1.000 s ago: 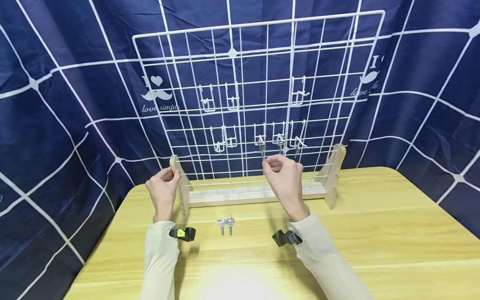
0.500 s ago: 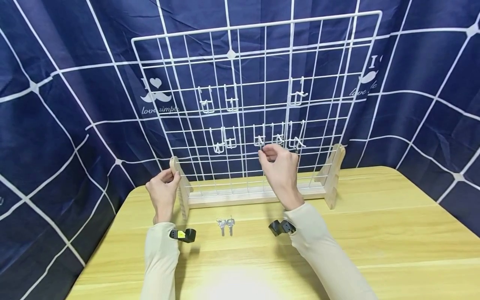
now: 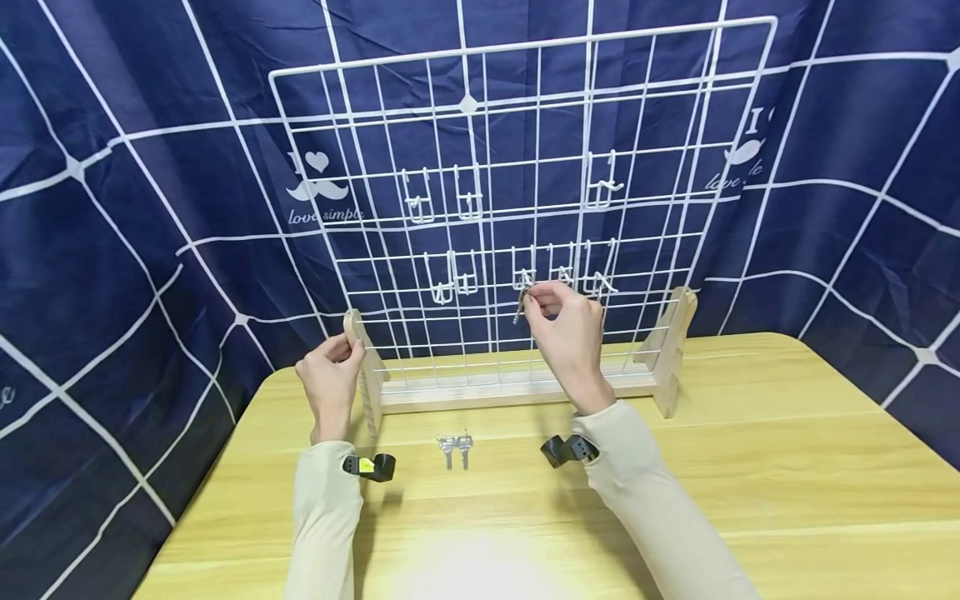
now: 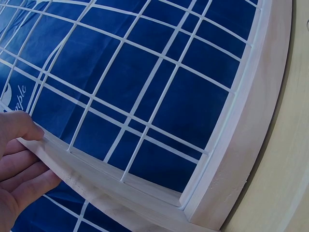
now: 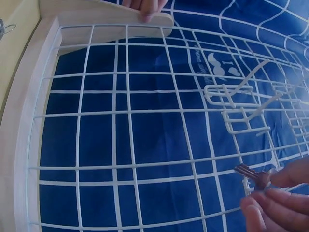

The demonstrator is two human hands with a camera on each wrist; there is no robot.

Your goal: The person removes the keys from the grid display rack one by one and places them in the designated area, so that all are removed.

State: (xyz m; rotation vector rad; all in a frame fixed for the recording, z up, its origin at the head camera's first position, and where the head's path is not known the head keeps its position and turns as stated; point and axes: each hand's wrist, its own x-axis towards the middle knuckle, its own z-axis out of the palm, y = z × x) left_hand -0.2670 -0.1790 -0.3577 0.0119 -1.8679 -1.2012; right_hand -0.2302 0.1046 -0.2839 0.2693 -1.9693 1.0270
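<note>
At centre, our right fingers (image 3: 552, 289) pinch a key (image 5: 253, 175) near a white grid (image 3: 536, 161). Centre left, our left fingers (image 3: 351, 360) pinch its wooden upright (image 3: 369, 383).

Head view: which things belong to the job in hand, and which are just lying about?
Job:
key pinched in the right hand
wire grid with its hooks
wooden stand, gripped by the left hand
two loose keys on the table, probably

Just around:
the table
patterned curtain
wrist cameras
</note>
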